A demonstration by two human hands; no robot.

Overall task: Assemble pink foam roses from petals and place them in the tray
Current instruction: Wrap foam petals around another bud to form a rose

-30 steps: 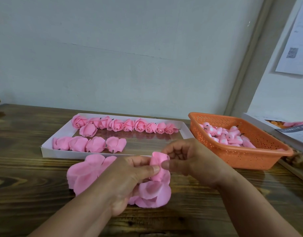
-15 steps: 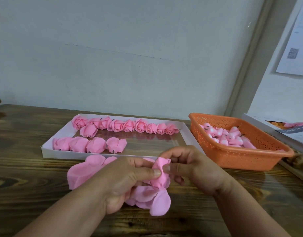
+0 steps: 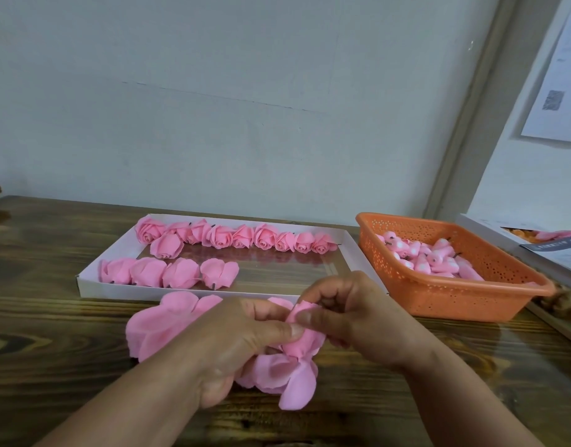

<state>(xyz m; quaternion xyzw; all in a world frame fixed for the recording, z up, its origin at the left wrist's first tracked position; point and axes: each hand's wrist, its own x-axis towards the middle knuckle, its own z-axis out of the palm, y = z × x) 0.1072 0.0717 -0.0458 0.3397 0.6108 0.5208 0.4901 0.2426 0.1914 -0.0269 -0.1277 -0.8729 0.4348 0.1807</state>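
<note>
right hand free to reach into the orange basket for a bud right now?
Probably not yet: the right hand is pinching the rose along with the left hand. The path to the orange basket itself looks unobstructed.

I see a dark, grained wooden desk (image 3: 52, 317) running up to a plain pale grey-blue wall (image 3: 245, 108). At the right, a grey frame post (image 3: 471, 124) slants upward, with a printed paper sheet (image 3: 558, 91) pinned beyond it. Light is soft, even.
</note>
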